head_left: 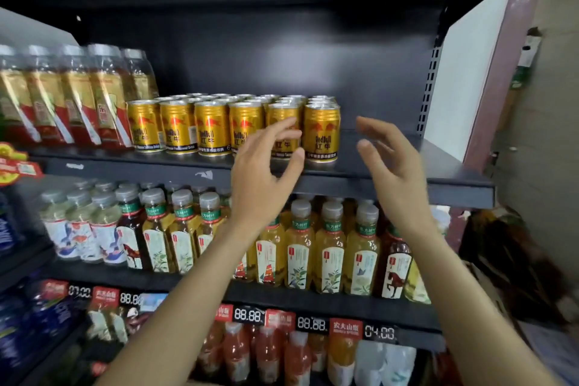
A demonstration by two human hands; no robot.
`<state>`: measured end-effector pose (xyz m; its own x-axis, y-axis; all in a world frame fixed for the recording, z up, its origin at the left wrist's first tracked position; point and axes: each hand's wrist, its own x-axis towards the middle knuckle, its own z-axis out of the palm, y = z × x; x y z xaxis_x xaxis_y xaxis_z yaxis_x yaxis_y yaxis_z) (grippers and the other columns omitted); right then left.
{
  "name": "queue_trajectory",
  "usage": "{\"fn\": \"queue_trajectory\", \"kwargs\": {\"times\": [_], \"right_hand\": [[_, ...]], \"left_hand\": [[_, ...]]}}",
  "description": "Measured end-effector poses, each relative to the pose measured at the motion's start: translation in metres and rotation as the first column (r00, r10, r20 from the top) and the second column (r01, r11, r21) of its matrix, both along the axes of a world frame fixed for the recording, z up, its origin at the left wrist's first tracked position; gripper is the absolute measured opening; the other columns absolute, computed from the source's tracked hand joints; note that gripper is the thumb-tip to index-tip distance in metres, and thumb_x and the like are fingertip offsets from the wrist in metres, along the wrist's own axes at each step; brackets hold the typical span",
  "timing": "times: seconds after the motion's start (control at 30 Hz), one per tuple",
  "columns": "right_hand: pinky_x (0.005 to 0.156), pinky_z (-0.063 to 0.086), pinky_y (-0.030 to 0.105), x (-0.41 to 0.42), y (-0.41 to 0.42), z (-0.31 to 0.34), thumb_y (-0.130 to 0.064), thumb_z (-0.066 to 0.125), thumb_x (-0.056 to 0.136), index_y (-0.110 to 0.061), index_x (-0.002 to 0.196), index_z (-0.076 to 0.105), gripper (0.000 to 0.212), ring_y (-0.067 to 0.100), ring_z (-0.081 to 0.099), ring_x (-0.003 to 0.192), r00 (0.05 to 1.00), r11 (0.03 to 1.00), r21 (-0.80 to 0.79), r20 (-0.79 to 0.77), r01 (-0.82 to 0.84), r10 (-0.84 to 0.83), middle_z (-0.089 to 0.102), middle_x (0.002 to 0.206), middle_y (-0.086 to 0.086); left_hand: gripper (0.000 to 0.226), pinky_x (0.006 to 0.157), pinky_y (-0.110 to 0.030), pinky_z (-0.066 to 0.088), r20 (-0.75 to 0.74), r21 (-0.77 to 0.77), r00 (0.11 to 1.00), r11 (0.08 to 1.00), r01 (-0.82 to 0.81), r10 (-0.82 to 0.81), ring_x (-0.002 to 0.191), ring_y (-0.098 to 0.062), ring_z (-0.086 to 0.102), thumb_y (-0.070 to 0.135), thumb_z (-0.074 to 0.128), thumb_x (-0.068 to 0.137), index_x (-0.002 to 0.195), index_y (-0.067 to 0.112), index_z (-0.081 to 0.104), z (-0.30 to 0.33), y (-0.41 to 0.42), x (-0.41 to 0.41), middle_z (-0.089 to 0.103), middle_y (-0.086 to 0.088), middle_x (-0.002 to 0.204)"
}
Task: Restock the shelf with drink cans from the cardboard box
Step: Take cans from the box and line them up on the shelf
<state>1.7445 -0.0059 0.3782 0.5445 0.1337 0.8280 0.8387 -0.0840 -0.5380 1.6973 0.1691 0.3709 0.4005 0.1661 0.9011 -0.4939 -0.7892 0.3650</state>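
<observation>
Head view, item by item. Left hand [261, 172]: raised in front of the upper shelf [391, 180], fingers spread and loosely bent, holding nothing; the fingertips overlap the fifth can of the front row in this view, and I cannot tell whether they touch it. Right hand [390, 163]: raised beside it, palm turned toward the left hand, fingers relaxed and apart, nothing in it, set before the bare right part of the shelf.

Gold cans [213, 128]: six upright across the front row, further rows behind, standing close together on the upper shelf. End can [322, 133]: rightmost of the front row, between my two hands in this view, upright, near the shelf's front edge. Right of it the dark shelf board lies bare up to the perforated upright [430, 84].

Tall bottles with gold and red labels [75, 97]: left of the cans on the same shelf, upright, just beside the first can.

Tea bottles [300, 247]: one shelf down, grey caps, packed in a row behind my forearms. Price tags [311, 323]: along the edge of that lower shelf, red labels alternating with digital numbers. Red and orange drink bottles [269, 354]: lowest shelf in view, blurred.

Brown cardboard surface [548, 103]: at far right, beside the shelving.
</observation>
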Motion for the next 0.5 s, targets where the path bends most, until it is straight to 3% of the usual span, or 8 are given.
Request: {"fn": "queue_trajectory", "kwargs": {"times": [0.1, 0.17, 0.3, 0.43, 0.5], "right_hand": [[0.087, 0.046, 0.025, -0.048, 0.021, -0.059, -0.011, 0.052, 0.092, -0.020, 0.110, 0.059, 0.021, 0.011, 0.058, 0.102, 0.993, 0.994, 0.052, 0.060, 0.095, -0.098, 0.064, 0.105, -0.008], [0.082, 0.042, 0.023, -0.071, 0.035, -0.104, -0.010, 0.052, 0.090, -0.017, 0.108, 0.060, 0.021, 0.016, 0.054, 0.097, 0.983, 0.984, -0.045, 0.079, 0.170, -0.166, 0.062, 0.098, -0.005], [0.083, 0.042, 0.030, -0.108, 0.053, -0.199, -0.016, 0.050, 0.085, -0.014, 0.108, 0.055, 0.023, 0.021, 0.048, 0.099, 0.970, 0.892, -0.383, 0.058, 0.241, -0.237, 0.063, 0.099, 0.006], [0.078, 0.047, 0.040, -0.145, 0.067, -0.283, -0.026, 0.052, 0.085, -0.019, 0.113, 0.043, 0.030, 0.025, 0.048, 0.098, 0.949, 0.763, -0.636, -0.157, 0.114, -0.272, 0.062, 0.102, 0.009], [0.083, 0.049, 0.042, -0.162, 0.073, -0.320, -0.025, 0.057, 0.087, -0.015, 0.121, 0.047, 0.037, 0.032, 0.052, 0.103, 0.916, 0.657, -0.754, -0.252, 0.016, -0.311, 0.062, 0.110, 0.012]], "left_hand": [[0.021, 0.087, -0.027, 0.045, 0.053, -0.086, 0.993, 0.991, 0.107, -0.102, 0.092, -0.008, 0.062, 0.027, 0.051, 0.090, 0.111, 0.025, 0.057, -0.040, 0.015, -0.032, 0.067, 0.016, 0.089], [0.015, 0.077, -0.030, 0.049, 0.032, -0.100, 0.991, 0.986, 0.133, -0.130, 0.077, -0.010, 0.065, 0.022, 0.051, 0.090, 0.101, 0.021, 0.061, -0.076, 0.031, -0.050, 0.065, 0.015, 0.076], [0.018, 0.070, -0.027, 0.051, -0.333, -0.056, 0.937, 0.994, 0.090, -0.104, 0.074, 0.002, 0.062, 0.030, 0.051, 0.087, 0.094, 0.025, 0.067, -0.165, 0.073, -0.087, 0.066, 0.015, 0.075], [0.014, 0.056, -0.007, 0.042, -0.726, 0.074, 0.688, 0.996, 0.045, 0.023, 0.064, 0.011, 0.057, 0.028, 0.062, 0.085, 0.096, 0.031, 0.072, -0.252, 0.115, -0.132, 0.059, 0.024, 0.065], [0.017, 0.069, -0.014, 0.048, -0.838, 0.079, 0.544, 0.996, 0.043, 0.043, 0.080, 0.003, 0.063, 0.025, 0.064, 0.086, 0.100, 0.028, 0.072, -0.295, 0.134, -0.155, 0.068, 0.018, 0.086]]}}
